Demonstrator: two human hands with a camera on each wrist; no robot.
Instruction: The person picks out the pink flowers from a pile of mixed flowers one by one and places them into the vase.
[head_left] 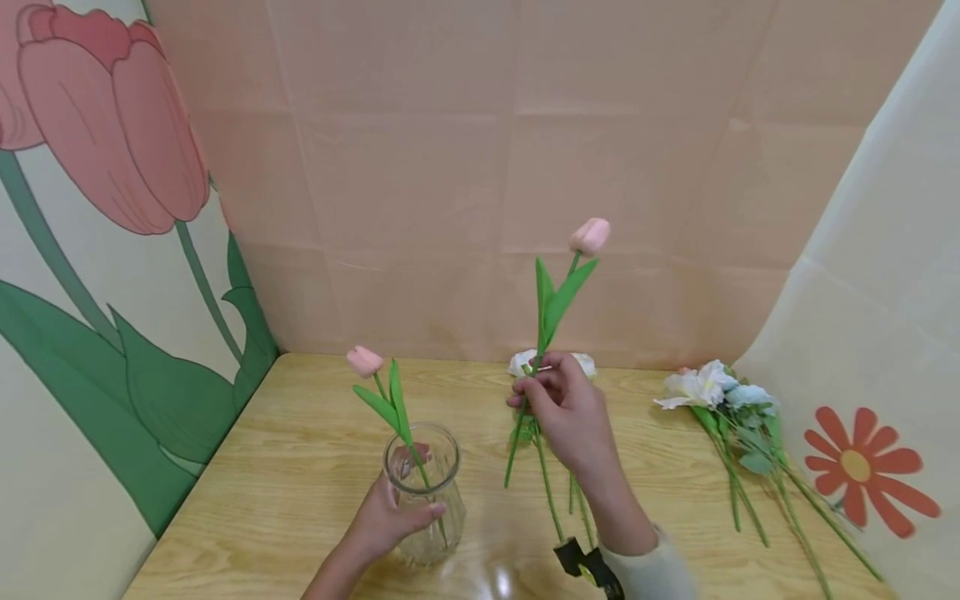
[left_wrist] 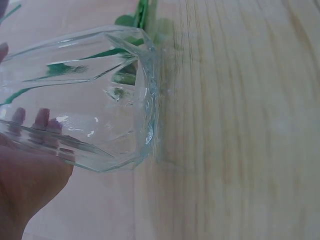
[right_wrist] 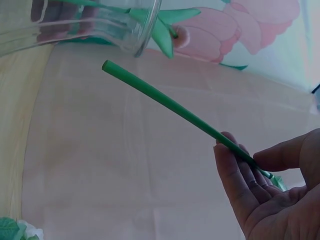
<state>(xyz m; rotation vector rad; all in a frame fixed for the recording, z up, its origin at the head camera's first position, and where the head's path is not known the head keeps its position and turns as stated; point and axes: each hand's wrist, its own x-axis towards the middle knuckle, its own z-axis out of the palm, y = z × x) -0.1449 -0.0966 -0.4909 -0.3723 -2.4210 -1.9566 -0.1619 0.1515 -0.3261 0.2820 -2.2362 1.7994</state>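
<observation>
Pink tulip (head_left: 555,315) aloft, just right of the glass vase (head_left: 420,546)!
Right hand (head_left: 573,412) pinches its stem, a sensible hold: it looks light, stem springy but steerable, petals soft. Left hand (head_left: 392,512) curls round the vase, which looks heavier, slick and breakable, so a wrapped grip suits; bench (head_left: 285,467) beneath.

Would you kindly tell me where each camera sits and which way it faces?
Head: on the head, facing forward and down over the table; left hand and right hand show.
Left wrist: on that wrist, facing the lower part of the vase; some of the left hand shows.
Right wrist: on that wrist, facing the held tulip; the right hand and part of the left show.
Shared: head and right wrist views both show the vase and held tulip.
</observation>
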